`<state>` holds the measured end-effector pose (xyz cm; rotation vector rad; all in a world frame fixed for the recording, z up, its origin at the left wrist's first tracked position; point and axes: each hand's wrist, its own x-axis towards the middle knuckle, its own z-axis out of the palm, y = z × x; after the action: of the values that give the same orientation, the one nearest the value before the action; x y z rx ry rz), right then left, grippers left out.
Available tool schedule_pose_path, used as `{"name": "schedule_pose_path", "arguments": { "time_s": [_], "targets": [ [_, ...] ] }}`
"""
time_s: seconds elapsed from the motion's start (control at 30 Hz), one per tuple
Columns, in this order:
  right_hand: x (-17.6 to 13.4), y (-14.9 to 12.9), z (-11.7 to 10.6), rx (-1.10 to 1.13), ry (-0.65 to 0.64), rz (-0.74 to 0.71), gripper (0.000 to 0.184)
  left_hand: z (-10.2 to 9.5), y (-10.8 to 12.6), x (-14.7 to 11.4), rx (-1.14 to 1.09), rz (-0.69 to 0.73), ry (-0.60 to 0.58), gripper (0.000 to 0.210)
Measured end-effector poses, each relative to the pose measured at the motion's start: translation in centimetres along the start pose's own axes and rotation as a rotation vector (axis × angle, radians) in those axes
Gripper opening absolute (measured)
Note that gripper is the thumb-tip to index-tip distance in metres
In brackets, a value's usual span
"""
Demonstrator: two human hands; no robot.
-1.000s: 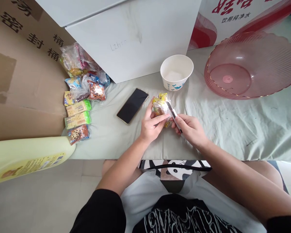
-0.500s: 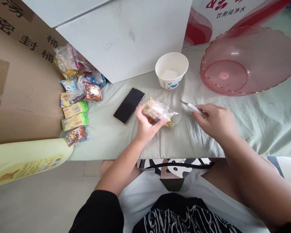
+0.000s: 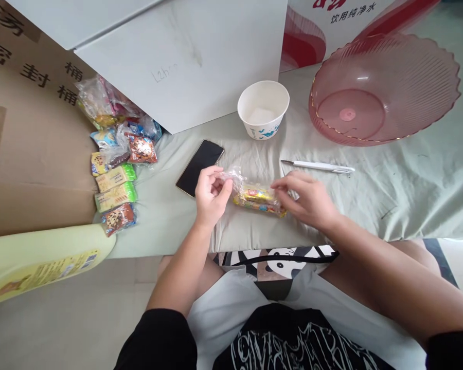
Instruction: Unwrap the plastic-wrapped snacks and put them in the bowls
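A clear plastic bag (image 3: pixel 260 199) of yellow-wrapped snacks lies on the cloth right in front of me. My left hand (image 3: pixel 212 198) is closed, pinching the bag's crumpled left end between thumb and fingers. At its other end, my right hand (image 3: pixel 303 198) has bent fingers gripping the plastic; the fingertips are partly hidden. Just beyond that hand, a slim white craft knife (image 3: pixel 318 166) rests on the cloth, its dark tip pointing left. A black phone (image 3: pixel 198 167) lies behind my left hand, partly covered by it.
A white paper bowl (image 3: pixel 263 110) stands behind the bag, and a pink ribbed basin (image 3: pixel 393 92) at the right rear. Snack packets (image 3: pixel 116 177) line the left, beside a cardboard box (image 3: pixel 34 154) and a pale yellow container (image 3: pixel 50 262). White boxes (image 3: pixel 200 56) wall the back.
My right hand has let go of the craft knife and moved left onto the bag. The bag has come down onto the cloth, and my left hand has shifted to its left end.
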<state>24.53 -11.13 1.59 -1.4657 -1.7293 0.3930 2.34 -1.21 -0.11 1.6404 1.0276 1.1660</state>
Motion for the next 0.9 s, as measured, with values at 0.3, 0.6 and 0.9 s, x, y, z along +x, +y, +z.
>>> {"name": "schedule_pose_path", "arguments": {
  "time_s": [0.3,0.6,0.9],
  "targets": [
    [-0.9,1.8,-4.5,-0.251,0.453,0.232,0.022,-4.4,0.6,-0.3,0.095,-0.079,0.181,0.027],
    [-0.6,0.7,-1.3,-0.347,0.208,-0.152,0.025,-0.6,1.5,0.3,0.798,0.459,-0.071,0.030],
    [-2.8,-0.6,-3.3,-0.111,-0.275,-0.188,0.022,-1.4,4.6,-4.4,0.606,0.474,-0.600,0.011]
  ]
}}
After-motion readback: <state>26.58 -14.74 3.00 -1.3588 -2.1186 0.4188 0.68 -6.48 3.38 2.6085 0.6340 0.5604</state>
